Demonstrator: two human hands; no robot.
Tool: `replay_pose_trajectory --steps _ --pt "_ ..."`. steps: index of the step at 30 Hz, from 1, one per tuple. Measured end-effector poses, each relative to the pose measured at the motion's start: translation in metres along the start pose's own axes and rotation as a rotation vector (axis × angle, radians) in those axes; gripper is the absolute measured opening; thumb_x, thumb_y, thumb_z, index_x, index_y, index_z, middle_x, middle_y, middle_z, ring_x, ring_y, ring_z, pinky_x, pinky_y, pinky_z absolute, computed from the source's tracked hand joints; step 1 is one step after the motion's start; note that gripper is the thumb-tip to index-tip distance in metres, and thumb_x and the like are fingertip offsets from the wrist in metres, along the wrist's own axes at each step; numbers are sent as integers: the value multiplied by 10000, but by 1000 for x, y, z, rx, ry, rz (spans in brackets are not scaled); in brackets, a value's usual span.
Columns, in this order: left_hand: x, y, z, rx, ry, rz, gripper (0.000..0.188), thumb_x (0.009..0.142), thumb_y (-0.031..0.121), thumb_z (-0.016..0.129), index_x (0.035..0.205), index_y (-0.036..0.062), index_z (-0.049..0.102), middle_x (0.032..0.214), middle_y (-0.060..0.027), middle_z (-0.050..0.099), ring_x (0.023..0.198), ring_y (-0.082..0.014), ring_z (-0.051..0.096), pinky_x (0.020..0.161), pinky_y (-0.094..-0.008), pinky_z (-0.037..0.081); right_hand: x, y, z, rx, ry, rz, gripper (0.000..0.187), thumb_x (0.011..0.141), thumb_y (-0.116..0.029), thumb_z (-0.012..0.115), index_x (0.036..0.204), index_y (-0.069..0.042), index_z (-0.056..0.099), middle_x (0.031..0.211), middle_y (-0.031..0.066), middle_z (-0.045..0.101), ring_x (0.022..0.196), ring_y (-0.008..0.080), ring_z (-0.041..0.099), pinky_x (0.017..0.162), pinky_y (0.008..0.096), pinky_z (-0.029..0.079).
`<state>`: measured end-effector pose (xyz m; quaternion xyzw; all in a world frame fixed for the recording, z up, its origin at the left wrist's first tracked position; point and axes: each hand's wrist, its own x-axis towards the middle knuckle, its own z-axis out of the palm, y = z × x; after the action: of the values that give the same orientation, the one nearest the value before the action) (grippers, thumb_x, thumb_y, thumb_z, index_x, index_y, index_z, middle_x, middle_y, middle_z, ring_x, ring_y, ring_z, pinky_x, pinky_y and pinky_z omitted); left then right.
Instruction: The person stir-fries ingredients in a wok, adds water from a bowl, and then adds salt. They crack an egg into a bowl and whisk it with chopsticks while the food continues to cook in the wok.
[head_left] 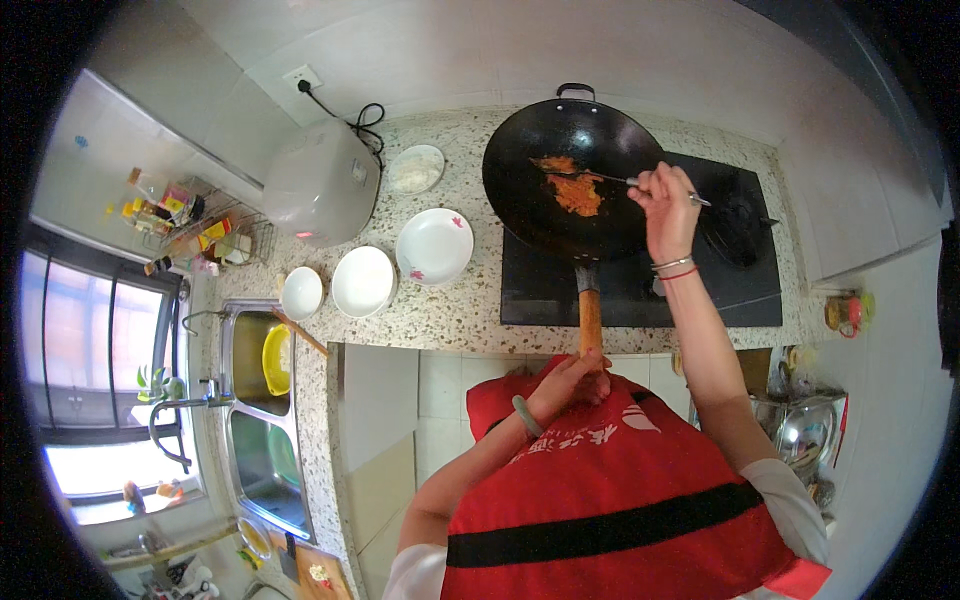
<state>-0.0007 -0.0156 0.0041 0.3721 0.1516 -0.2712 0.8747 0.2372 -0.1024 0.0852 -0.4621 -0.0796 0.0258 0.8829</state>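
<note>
A black wok (530, 215) sits over the dark cooktop (720, 290), its wooden handle (590, 320) pointing toward me. My left hand (575, 383) is closed around the near end of that handle. Over the wok's right side, my right hand (668, 205) grips a thin metal cooking utensil (612, 178), probably a spatula. Its far end reaches into the orange-red food (578, 195) in the middle of the wok, and the tip is hard to make out there.
Left of the wok stand a white plate (435, 247), two white bowls (363, 282) and a small dish of white food (416, 170). Behind them is a grey appliance (325, 185). A double sink (262, 375) holds a yellow basin (277, 358). A black lid-like object (738, 232) lies on the cooktop's right.
</note>
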Motion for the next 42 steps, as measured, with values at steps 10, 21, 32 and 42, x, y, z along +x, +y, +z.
replay_pose_trajectory --steps 10,21,32,42 --pt "4 -5 -2 -83 -18 -22 409 962 419 471 1062 25 516 765 -74 610 668 -145 578 651 -279 486 -15 18 -38 -335 -334 -148 362 942 -104 500 605 -61 375 623 18 406 660 145 475 668 304 426" --pt "0 1 6 -125 14 -54 368 973 410 446 991 54 539 767 -63 583 682 -160 531 657 -282 437 -56 -5 -74 -486 -298 -215 362 933 -52 495 601 -56 350 629 23 405 658 140 448 640 289 411" --pt "-1 0 10 -100 18 -7 400 976 441 422 950 60 540 757 -49 564 687 -155 528 644 -276 430 -14 -26 -67 -559 -436 -198 374 907 -78 525 587 -44 335 598 25 411 622 137 430 614 288 369" --pt "1 -9 9 -153 75 6 371 954 428 483 1034 69 529 755 -51 603 676 -139 570 628 -264 474 -12 -25 -61 -463 -315 -116 385 916 -99 520 574 -71 344 572 6 380 602 130 443 612 281 384"
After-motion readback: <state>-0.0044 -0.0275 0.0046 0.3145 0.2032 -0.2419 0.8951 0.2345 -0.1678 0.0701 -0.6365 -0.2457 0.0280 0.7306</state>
